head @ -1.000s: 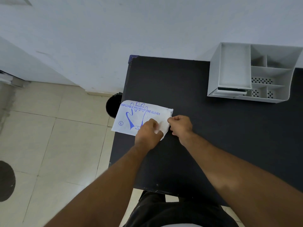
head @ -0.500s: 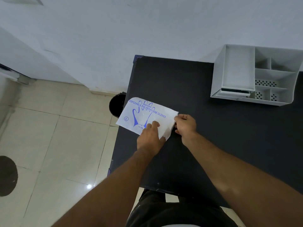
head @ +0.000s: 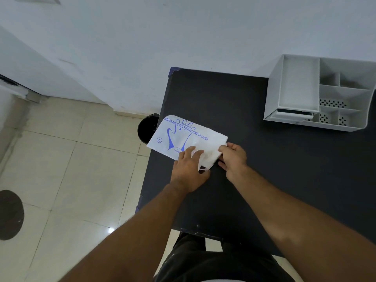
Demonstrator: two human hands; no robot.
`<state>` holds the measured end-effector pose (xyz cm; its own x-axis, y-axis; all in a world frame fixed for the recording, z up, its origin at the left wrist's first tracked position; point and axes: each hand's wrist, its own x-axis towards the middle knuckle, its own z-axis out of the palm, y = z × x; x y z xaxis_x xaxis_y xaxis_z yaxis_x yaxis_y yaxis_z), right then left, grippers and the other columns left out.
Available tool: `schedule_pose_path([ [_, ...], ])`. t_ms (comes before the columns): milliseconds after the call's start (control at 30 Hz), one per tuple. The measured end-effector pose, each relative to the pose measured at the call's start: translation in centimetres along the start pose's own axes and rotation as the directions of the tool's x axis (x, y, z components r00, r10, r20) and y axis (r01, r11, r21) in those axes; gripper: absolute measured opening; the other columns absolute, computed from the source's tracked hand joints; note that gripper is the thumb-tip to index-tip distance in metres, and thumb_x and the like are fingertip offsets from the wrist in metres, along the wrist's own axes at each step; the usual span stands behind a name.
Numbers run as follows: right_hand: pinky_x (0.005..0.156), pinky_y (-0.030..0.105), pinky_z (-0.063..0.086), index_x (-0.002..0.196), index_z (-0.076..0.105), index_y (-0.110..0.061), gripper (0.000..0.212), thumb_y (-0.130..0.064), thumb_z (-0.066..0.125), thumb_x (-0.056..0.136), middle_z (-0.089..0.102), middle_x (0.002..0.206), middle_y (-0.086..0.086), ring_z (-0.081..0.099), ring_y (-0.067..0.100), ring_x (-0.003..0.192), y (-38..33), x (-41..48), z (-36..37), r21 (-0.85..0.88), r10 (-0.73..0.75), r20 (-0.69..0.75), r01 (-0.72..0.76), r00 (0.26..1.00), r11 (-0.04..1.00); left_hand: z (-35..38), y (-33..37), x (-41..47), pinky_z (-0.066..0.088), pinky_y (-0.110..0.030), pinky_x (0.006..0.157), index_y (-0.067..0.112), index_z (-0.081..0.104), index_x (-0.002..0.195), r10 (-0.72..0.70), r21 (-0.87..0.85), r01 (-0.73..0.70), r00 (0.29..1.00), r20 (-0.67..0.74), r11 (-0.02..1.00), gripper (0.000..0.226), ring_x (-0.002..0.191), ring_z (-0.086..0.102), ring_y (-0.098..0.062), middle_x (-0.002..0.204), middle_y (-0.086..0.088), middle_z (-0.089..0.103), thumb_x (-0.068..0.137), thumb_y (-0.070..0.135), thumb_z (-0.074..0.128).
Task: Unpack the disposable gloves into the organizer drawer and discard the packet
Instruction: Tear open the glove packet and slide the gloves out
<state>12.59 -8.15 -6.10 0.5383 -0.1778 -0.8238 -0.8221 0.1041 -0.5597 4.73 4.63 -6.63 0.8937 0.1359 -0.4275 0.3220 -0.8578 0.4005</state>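
Left hand (head: 188, 169) flat on glove packet (head: 183, 137) — right hand (head: 233, 157) pinching its end; organizer (head: 293, 119) well apart.

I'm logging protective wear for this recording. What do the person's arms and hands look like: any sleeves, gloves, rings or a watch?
Both forearms are bare as far as the frame shows; no sleeve edge is visible. The left hand and right hand wear no gloves, and no ring, watch or wristband shows on the sides facing the camera. Dark clothing shows at the bottom edge.
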Motion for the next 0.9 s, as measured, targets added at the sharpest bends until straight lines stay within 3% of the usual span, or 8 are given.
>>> schedule_pose_path([
  [233, 0.065, 0.031, 0.060, 0.110, 0.065, -0.009, 0.023, 0.001, 0.059, 0.091, 0.073, 0.105, 0.010, 0.073, 0.022, 0.092, 0.3, -0.6, -0.3, 0.114, 0.014, 0.100, -0.025, 0.995, 0.993, -0.2, 0.3, 0.0, 0.037, -0.046, 0.107, 0.026, 0.030, 0.151, -0.033, 0.119, 0.036, 0.999, -0.026, 0.992, 0.069, 0.141, 0.026, -0.026, 0.158, -0.003, 0.025, 0.091, 0.038, 0.062],
  [367, 0.074, 0.030, 0.060, 0.102, 0.070, -0.003, 0.014, 0.001, 0.068, 0.089, 0.075, 0.101, 0.011, 0.073, 0.020, 0.091, 0.5, -0.9, -0.6, 0.139, 0.041, 0.163, -0.065, 0.986, 0.988, -0.4, 0.5, 0.4, 0.039, -0.046, 0.107, 0.026, 0.031, 0.152, -0.032, 0.084, 0.033, 0.999, -0.014, 0.996, 0.067, 0.141, 0.027, -0.027, 0.159, -0.003, 0.025, 0.093, 0.033, 0.062],
  [500, 0.078, 0.032, 0.060, 0.096, 0.068, -0.008, 0.010, -0.002, 0.070, 0.088, 0.075, 0.098, 0.009, 0.073, 0.018, 0.087, 0.7, -0.8, -0.7, 0.068, 0.036, 0.093, -0.042, 0.995, 0.997, -0.5, 0.5, 0.4, 0.038, -0.046, 0.108, 0.027, 0.032, 0.151, -0.038, 0.088, 0.038, 0.999, 0.005, 0.995, 0.067, 0.143, 0.025, -0.026, 0.160, -0.003, 0.023, 0.092, 0.037, 0.062],
  [633, 0.077, 0.036, 0.059, 0.089, 0.066, -0.016, 0.010, -0.009, 0.061, 0.094, 0.074, 0.097, 0.006, 0.072, 0.020, 0.089, 0.5, -1.0, -0.7, 0.047, 0.007, 0.039, -0.009, 0.999, 0.999, -0.4, 0.8, 0.1, 0.033, -0.048, 0.111, 0.028, 0.032, 0.151, -0.049, 0.103, 0.047, 0.999, 0.017, 0.994, 0.070, 0.147, 0.020, -0.023, 0.163, -0.002, 0.020, 0.091, 0.052, 0.057],
  [767, 0.062, 0.034, 0.058, 0.099, 0.066, -0.018, 0.015, -0.009, 0.054, 0.098, 0.073, 0.097, 0.004, 0.072, 0.020, 0.087, 0.2, -1.4, -0.4, 0.062, 0.017, 0.046, -0.020, 0.999, 0.998, -0.3, 1.2, 0.0, 0.032, -0.046, 0.111, 0.026, 0.042, 0.146, -0.055, 0.103, 0.057, 0.998, -0.021, 0.993, 0.059, 0.146, 0.024, -0.022, 0.161, -0.003, 0.028, 0.094, 0.051, 0.053],
  [900, 0.073, 0.032, 0.056, 0.105, 0.066, -0.019, 0.012, -0.013, 0.063, 0.095, 0.073, 0.100, 0.002, 0.071, 0.015, 0.087, 0.5, -1.3, -0.4, -0.010, -0.012, 0.014, 0.013, 1.000, 1.000, -0.5, 1.1, -0.2, 0.041, -0.039, 0.100, 0.024, 0.057, 0.129, 0.001, 0.151, 0.025, 0.985, -0.174, 0.988, 0.040, 0.130, 0.042, -0.024, 0.142, -0.003, 0.047, 0.092, 0.040, 0.062],
])
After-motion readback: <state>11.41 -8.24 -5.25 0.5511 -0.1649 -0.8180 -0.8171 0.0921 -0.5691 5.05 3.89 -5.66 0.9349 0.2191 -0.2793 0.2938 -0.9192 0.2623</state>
